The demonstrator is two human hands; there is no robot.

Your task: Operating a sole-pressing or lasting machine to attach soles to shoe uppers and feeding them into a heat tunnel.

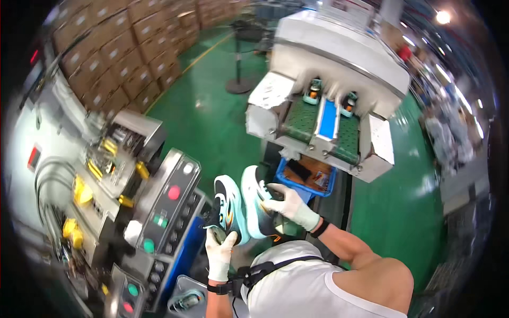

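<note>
My left hand (219,253), in a white glove, is closed on the heel end of a sneaker (229,204) with a pale mint sole and black, white and orange upper. Beside it, a matching sneaker (254,206) is held by my gloved right hand (291,205), its fingers and thumb around the dark upper. Both sneakers are raised in front of my body, side by side with toes pointing away. Part of each shoe's opening is hidden by the hands.
At left stands a machine with a button panel (172,199) and yellow fittings. A blue crate (333,183) sits below a white conveyor machine (339,58) carrying two shoes. A grey tray (180,281) with another shoe is by my left forearm. Stacked cartons (116,53) stand behind.
</note>
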